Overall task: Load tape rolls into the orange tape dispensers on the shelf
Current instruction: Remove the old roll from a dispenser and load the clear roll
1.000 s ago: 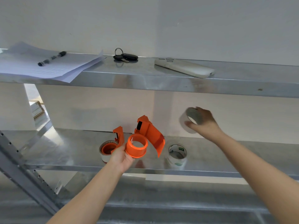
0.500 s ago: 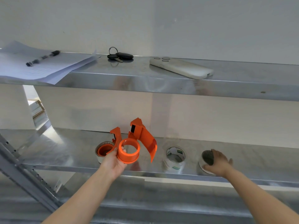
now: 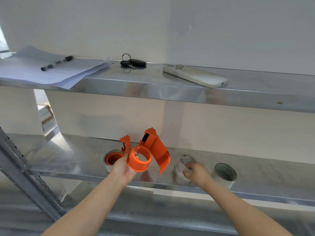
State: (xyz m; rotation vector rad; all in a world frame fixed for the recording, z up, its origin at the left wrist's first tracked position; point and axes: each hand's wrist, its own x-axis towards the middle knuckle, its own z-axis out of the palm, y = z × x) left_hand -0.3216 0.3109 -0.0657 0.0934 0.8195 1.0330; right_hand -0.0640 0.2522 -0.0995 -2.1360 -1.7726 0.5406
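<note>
— Since half a second ago, what has moved?

— Only the right hand (image 3: 197, 172): it left the roll at the far right (image 3: 225, 172) standing on the lower shelf (image 3: 68, 160) and shifted left to the blurred tape roll (image 3: 183, 169) just beside it.

— Has it hold of that one?

— Its fingers curl over the rim, touching; whether they grip I cannot tell, the blur is heavy there.

— And the left hand (image 3: 123, 167)?

— Closed on the open orange dispenser (image 3: 146, 154), a fingertip showing inside the hub ring, held above the shelf's front part. The curved cover hangs open to the right, its tip near the blurred roll but apart from it.

— Another dispenser?

— A second orange dispenser (image 3: 113, 158), with tape around its hub, sits on the shelf behind the left hand.

— Room to move?

— Bare metal spreads left of it and right of the far roll. Both rolls stand near the front edge. Overhead, the upper shelf (image 3: 170, 94) carries papers (image 3: 51, 72) overhanging its lip, a pen (image 3: 57, 63), keys (image 3: 133, 63) and a phone (image 3: 194, 76).
</note>
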